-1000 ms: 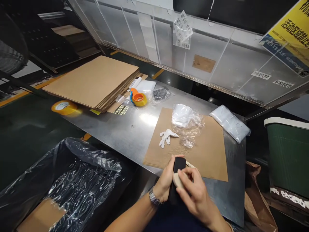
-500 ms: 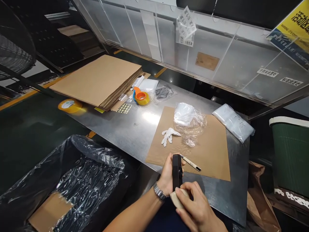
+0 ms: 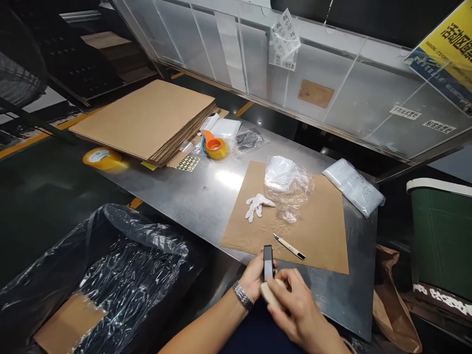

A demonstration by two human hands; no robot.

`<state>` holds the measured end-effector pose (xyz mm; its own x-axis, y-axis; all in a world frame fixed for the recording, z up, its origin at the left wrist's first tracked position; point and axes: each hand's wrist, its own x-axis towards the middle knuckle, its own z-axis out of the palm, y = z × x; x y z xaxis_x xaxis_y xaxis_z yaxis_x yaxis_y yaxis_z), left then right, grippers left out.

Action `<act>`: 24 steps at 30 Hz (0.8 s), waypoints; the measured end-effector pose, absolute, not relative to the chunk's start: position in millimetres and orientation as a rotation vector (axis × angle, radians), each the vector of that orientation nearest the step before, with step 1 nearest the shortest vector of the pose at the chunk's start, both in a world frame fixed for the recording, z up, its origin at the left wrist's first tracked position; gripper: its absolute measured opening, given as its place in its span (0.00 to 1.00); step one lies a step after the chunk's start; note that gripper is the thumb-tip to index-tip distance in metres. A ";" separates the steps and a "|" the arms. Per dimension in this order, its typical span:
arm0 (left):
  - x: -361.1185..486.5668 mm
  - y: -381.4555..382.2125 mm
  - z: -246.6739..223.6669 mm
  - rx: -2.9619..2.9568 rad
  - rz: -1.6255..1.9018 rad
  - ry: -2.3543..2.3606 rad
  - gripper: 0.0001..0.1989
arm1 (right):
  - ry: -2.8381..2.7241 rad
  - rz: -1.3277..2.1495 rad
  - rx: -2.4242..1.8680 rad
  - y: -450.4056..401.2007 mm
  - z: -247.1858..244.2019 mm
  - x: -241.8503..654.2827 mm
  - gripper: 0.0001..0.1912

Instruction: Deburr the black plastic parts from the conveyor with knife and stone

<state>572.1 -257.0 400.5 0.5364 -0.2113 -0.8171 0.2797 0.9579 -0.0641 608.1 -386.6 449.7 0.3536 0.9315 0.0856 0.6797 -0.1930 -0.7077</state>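
My left hand (image 3: 252,278), with a metal watch band at the wrist, is closed around a small black, box-shaped object (image 3: 268,259) held upright. Its narrow side faces me and catches some light. My right hand (image 3: 300,307) pinches a beige, rounded pad (image 3: 272,295) against the lower end of that black object. Just beyond the hands, a slim cream-coloured tool (image 3: 290,247) with a pointed tip and the mark A26 lies on a brown cardboard sheet (image 3: 324,236). Farther up the sheet are a white glove (image 3: 258,204) and crumpled clear plastic bags (image 3: 287,177).
The metal table (image 3: 199,206) bears a cardboard stack (image 3: 147,118), a tape dispenser (image 3: 214,146), a yellow tape roll (image 3: 101,158), a sticker sheet (image 3: 188,163) and a white plastic package (image 3: 353,187). A black-lined bin (image 3: 140,226) is at left, a green bin (image 3: 442,231) at right.
The black object has moved slightly lower and turned, so its narrow side looks lighter. My right hand still presses the beige pad at its lower end. The camera view has shifted a little.
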 end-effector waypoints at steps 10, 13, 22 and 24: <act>579.5 -225.9 416.5 0.026 -0.219 0.896 0.13 | -1.156 0.044 -2.091 -430.4 343.9 613.2 0.20; 574.9 -236.1 423.3 0.211 -0.119 0.905 0.10 | -0.845 -0.005 -2.258 -437.3 296.7 644.3 0.17; 556.0 -247.4 452.2 0.663 -0.136 0.751 0.11 | -0.514 0.139 -2.318 -414.8 318.4 684.7 0.25; 553.6 -245.9 458.3 0.678 -0.186 0.725 0.12 | -0.597 0.263 -2.216 -404.4 354.2 672.0 0.22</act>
